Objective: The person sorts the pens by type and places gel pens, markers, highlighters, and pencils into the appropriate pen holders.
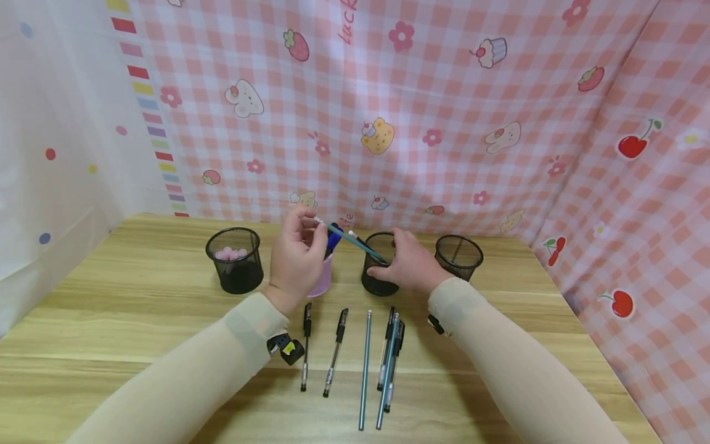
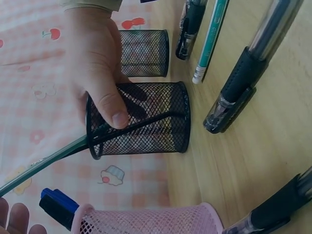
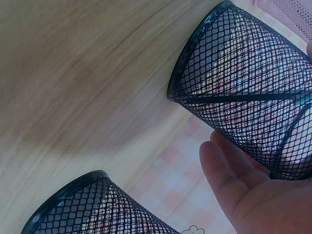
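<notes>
My left hand (image 1: pixel 299 259) pinches a teal pencil (image 1: pixel 352 239) near its white eraser end. The pencil slants down to the right, its lower end inside a black mesh pen cup (image 1: pixel 379 285). Around the rim and side of that cup my right hand (image 1: pixel 413 262) holds on, thumb at the near side, as the left wrist view also shows. A second slim stick with a white tip (image 1: pixel 352 234) leans in the same cup. Behind my left hand stands a pink mesh cup (image 1: pixel 320 285) with blue-capped pens (image 1: pixel 334 237), partly hidden.
At left, another black mesh cup (image 1: pixel 240 280) contains pink balls (image 1: pixel 230 253). A further black mesh cup (image 1: pixel 459 253) stands at right. Two black gel pens (image 1: pixel 306 345) (image 1: pixel 335 351) lie in front, beside teal pencils (image 1: pixel 365 370) and more black pens (image 1: pixel 399 339). A checked cloth (image 1: pixel 421 172) hangs behind.
</notes>
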{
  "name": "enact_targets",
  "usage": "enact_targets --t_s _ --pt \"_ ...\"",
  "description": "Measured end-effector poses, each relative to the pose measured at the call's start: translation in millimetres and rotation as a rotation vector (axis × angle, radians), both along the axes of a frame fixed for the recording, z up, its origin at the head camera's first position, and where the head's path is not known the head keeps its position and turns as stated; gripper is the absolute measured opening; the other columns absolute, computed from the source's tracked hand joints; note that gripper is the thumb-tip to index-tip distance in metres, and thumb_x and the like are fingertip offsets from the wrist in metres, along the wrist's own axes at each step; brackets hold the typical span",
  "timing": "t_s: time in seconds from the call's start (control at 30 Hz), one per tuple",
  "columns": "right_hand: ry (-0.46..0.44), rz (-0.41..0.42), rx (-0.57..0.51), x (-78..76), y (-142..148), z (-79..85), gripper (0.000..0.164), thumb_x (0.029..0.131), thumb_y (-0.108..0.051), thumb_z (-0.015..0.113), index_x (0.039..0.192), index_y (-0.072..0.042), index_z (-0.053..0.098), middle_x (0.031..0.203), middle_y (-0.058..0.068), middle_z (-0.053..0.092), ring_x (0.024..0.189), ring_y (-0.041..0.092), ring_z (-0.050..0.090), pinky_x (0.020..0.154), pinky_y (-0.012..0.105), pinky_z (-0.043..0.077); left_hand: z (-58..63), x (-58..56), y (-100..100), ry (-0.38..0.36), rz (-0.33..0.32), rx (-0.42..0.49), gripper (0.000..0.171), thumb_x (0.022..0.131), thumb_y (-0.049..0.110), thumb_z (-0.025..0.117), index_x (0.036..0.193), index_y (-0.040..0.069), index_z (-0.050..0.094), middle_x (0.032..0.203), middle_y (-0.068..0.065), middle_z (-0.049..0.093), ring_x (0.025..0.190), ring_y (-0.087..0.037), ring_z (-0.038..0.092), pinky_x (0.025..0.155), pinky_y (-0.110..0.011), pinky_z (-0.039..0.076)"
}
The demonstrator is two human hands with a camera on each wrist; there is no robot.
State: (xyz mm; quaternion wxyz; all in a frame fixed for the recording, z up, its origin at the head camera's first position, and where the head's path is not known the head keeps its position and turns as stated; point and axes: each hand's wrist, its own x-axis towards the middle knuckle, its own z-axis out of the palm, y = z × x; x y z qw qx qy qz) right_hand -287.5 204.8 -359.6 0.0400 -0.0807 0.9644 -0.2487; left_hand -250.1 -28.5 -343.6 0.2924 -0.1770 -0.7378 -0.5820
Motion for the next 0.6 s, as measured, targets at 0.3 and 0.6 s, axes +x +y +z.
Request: enact_targets --t_s 0.3,0.6 --pt "0.008 -0.001 0.007 -0.8 -0.2 -0.4 0.111 0.087 -0.056 0.081 0.166 -0.007 0.021 0.165 0.021 0.035 0.142 0.040 0.051 0.112 0.056 0.048 -2.7 1.3 6.1 -0.018 0.010 -0.067 0.014 0.106 0.009 0.059 0.118 0.004 0.056 0.101 -0.017 0.072 0.079 -0.024 0.067 0.068 -0.024 0.050" --pt "0.016 0.001 0.019 -1.2 0.2 -0.8 0.110 0.087 -0.056 0.081 0.165 -0.007 0.022 0.163 0.021 0.036 0.139 0.040 0.053 0.111 0.056 0.049 -5.9 -0.2 8.5 -0.041 0.019 -0.117 0.015 0.107 0.012 0.059 0.120 0.005 0.057 0.100 -0.012 0.071 0.082 -0.022 0.064 0.069 -0.027 0.050"
